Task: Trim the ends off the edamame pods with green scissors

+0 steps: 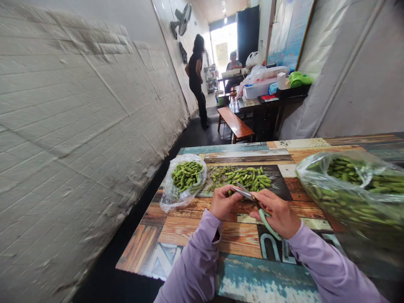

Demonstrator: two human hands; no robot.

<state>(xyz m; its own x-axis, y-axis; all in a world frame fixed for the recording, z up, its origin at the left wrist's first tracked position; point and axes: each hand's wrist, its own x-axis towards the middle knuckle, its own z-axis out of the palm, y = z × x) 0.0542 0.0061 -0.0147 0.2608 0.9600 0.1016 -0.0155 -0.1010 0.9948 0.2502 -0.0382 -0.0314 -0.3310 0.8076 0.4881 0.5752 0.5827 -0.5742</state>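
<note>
My right hand [277, 212] grips green-handled scissors [252, 200], whose blades point left towards my left hand [223, 202]. The left hand is closed in a pinch around a green pod right at the blades. Just beyond both hands lies a loose pile of green edamame pods [251, 176] with small trimmings to its left [217, 174]. A clear plastic bag of pods [186, 179] sits open at the left of the pile. A much larger clear bag of pods [353, 189] stands at the right. Both sleeves are lilac.
The painted wooden table [195, 235] runs along a white brick wall [78, 126] on the left. Behind it stand a wooden bench [235, 123] and a cluttered counter [268, 90]. One person stands in the aisle [197, 80]; another sits further back [233, 63].
</note>
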